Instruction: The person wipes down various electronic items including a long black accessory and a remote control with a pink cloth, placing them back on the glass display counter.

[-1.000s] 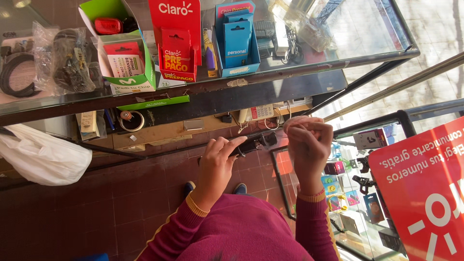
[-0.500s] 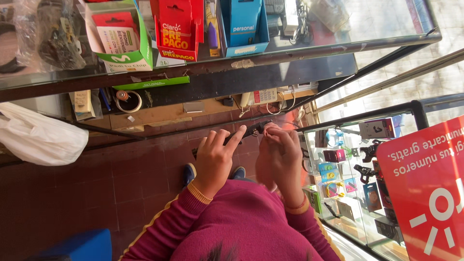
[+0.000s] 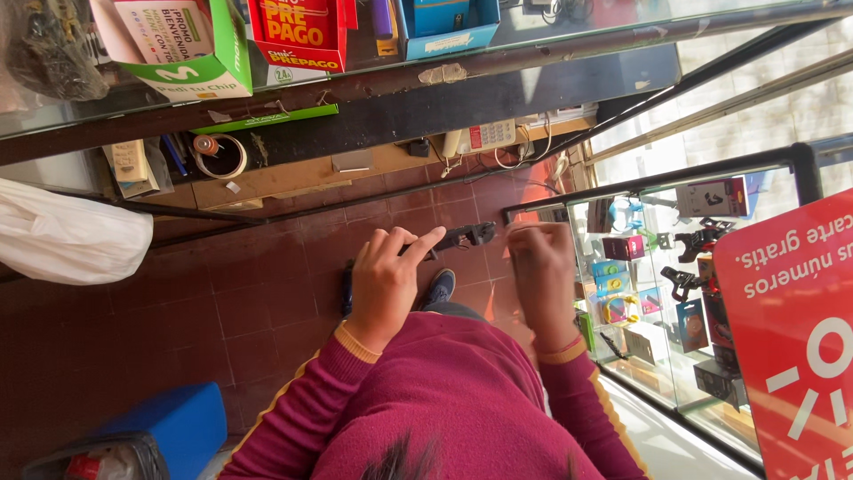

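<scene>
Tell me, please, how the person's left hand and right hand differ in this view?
The left hand shows sharply; the right hand is blurred. The left hand is closed around a dark tool, one finger stretched along it; whether the right hand holds anything cannot be told. Both are raised above the red tiled floor and come out of maroon sleeves with yellow cuffs.

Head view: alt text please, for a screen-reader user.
A person in a maroon sweater grips a dark hand tool in the left hand over a red tiled floor, with the blurred right hand near its tip. A glass counter with coloured boxes stands ahead.
</scene>
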